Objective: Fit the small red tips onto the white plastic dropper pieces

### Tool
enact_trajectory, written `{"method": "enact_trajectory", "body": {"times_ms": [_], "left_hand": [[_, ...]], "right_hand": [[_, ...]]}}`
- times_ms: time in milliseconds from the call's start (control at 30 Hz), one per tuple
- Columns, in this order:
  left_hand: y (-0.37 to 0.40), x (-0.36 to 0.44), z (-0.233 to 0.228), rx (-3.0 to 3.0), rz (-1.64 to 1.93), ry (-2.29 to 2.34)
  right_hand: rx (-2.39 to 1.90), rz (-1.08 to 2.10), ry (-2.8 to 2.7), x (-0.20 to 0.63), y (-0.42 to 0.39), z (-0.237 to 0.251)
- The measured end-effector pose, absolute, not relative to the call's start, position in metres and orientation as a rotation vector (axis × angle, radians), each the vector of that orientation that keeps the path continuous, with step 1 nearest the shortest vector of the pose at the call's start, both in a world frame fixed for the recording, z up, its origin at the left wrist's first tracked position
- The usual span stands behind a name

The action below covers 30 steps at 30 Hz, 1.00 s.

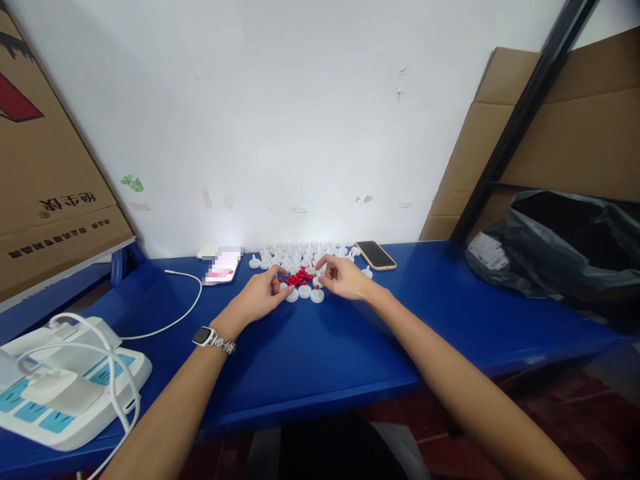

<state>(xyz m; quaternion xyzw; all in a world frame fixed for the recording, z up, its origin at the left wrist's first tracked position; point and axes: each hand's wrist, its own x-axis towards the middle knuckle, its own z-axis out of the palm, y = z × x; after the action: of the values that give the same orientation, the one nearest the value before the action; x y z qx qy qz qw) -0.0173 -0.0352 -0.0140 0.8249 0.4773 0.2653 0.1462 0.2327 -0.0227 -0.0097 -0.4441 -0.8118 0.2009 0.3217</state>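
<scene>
Both hands are held low over the blue table [350, 353], near its far edge. The left hand [257, 300] is placed with fingers bent beside a small heap of red pieces [299, 277], and the right hand [345, 279] is seen on the other side of the same heap, fingertips curled toward it. It cannot be told whether anything is pinched in either hand; the pieces are too small. Three white round caps [305, 292] lie just in front of the heap, between the two hands, and many more white caps [300, 255] are spread behind it toward the wall. For good handling, one red piece at a time should probably be taken with the fingertips, so the heap is not scattered. A watch [204, 336] is worn on the left wrist. A phone [376, 255] lies to the right of the caps, and a white device with cable [60, 387] at the left.
</scene>
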Motion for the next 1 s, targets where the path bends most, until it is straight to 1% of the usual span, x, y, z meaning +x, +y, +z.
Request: {"method": "enact_trajectory", "body": {"times_ms": [167,300,433,500,567,633,700,767,800,933,1000], "left_hand": [[-0.037,-0.015,-0.009,2.373,0.857,1.392],[-0.04,-0.012,-0.005,2.44,0.976,1.367],[-0.045,-0.005,-0.003,2.486,1.115,1.311],[-0.048,-0.001,-0.002,2.488,1.162,1.286],[-0.05,0.003,-0.003,2.489,1.183,1.261],[-0.05,0.005,-0.004,2.479,1.145,1.245],[-0.049,0.005,-0.005,2.454,1.075,1.242],[-0.048,0.003,-0.006,2.437,1.025,1.25],[-0.048,0.002,-0.006,2.436,1.01,1.256],[-0.048,-0.001,-0.007,2.449,0.955,1.264],[-0.049,-0.001,-0.008,2.455,0.941,1.253]], "right_hand": [[-1.293,0.414,-2.103,0.232,-0.005,-0.013],[-1.26,0.417,-2.142,0.229,-0.001,-0.011],[-1.195,0.428,-2.025,0.225,-0.011,0.0],[-1.123,0.515,-1.941,0.22,-0.018,0.007],[-1.0,0.697,-1.872,0.212,-0.022,0.011],[-0.875,0.885,-1.819,0.205,-0.024,0.012],[-0.825,0.969,-1.795,0.202,-0.021,0.012],[-0.894,0.876,-1.841,0.205,-0.016,0.011],[-0.964,0.761,-1.906,0.208,-0.013,0.01],[-1.226,0.132,-2.309,0.22,-0.005,0.006],[-1.268,-0.052,-2.44,0.221,-0.003,0.003]]}}
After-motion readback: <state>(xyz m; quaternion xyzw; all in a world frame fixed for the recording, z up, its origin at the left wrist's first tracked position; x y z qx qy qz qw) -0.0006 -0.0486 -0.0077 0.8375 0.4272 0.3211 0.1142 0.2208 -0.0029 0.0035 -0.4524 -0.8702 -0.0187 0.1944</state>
